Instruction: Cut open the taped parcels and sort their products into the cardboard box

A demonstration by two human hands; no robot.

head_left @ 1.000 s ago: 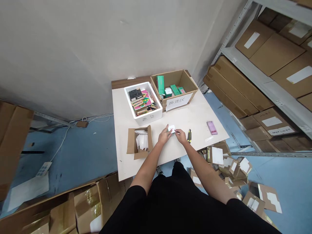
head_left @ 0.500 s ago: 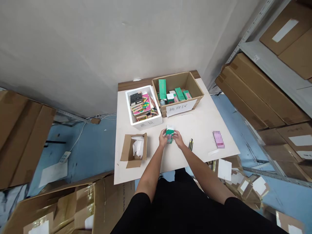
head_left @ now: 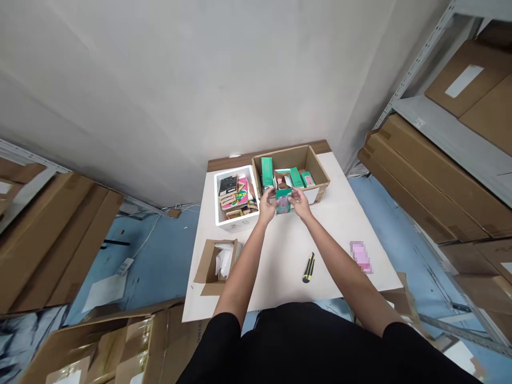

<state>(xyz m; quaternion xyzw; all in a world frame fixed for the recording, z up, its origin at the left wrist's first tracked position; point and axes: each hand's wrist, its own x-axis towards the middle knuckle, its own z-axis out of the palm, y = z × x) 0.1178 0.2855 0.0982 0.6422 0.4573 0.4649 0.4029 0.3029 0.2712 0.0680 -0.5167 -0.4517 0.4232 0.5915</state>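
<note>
While both arms reach forward out of black sleeves, elbows almost straight and forearms closing into a V, the left hand (head_left: 267, 209) and the right hand (head_left: 301, 205) hold one small green-and-white carton (head_left: 283, 201) upright between them. It sits just in front of the open cardboard box (head_left: 318, 170), close to that box's front wall. The fingers of both hands curl around the carton's sides and pinch it, though exactly how each finger lies is hard to tell. The carton is mostly green, with white along its top and a pale pinkish panel facing the person.

Inside the cardboard box stand three green cartons that can be counted, one tall and upright; white pieces behind the hands are too hidden to count. Just left of the box sits one white foam box (head_left: 216, 202), filled with a stack of colourful flat packets (head_left: 234, 194), a black one on top. Nearer the person than the cardboard box, on the white tabletop (head_left: 280, 285), lie one small open carton (head_left: 210, 264) holding white paper, one yellow-and-black utility knife (head_left: 308, 268) and one blurred pink packet (head_left: 361, 257).
</note>
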